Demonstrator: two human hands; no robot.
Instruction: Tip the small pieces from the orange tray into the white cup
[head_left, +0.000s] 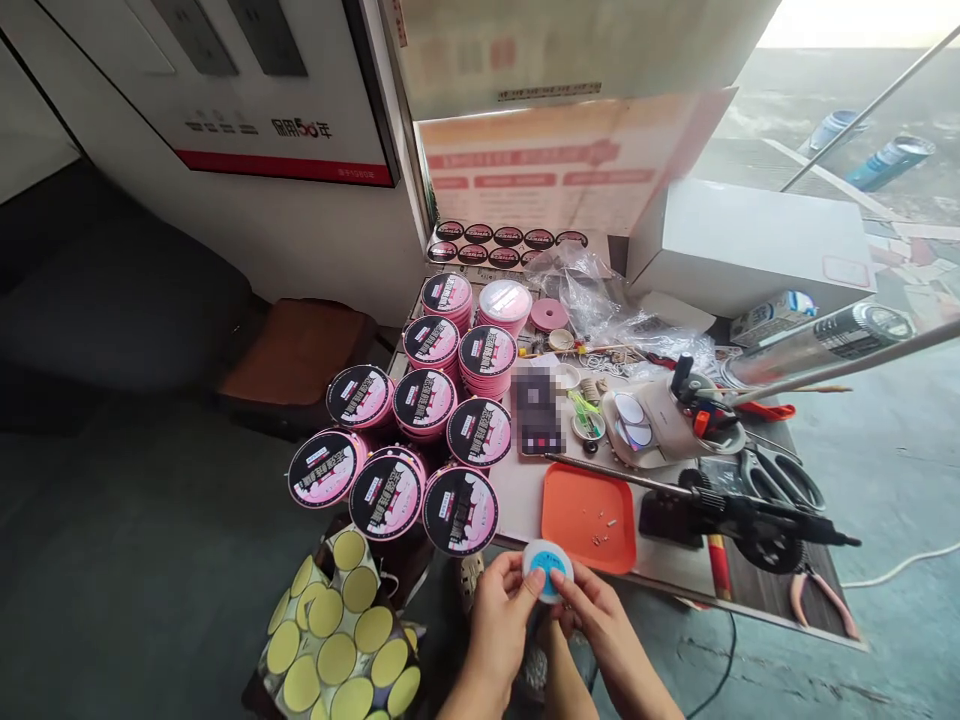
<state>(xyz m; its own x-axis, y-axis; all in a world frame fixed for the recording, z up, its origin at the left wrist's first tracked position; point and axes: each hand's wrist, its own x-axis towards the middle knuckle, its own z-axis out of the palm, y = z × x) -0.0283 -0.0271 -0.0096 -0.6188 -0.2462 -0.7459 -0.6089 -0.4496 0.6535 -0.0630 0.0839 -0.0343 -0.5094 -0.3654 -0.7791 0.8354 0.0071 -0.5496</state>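
Both my hands hold a small white round disc with a blue label [547, 562] in front of the table's near edge. My left hand [495, 615] grips its left side, thumb on the face. From the right, my right hand [596, 615] pinches it, thumb also on the label. The fingers behind the disc are partly hidden. Just beyond it lies an orange tray [562, 500] with several tiny pieces in it. To the left stand stacks of pink discs with printed black-and-pink tops [460, 510].
A rod with a black reel [772, 550] crosses the table's right side, near scissors [784, 480] and pink-handled pliers [825, 605]. Sheets of yellow round stickers [337, 658] lie at lower left. A white box [757, 235] and clear plastic bags [592, 295] are at the back.
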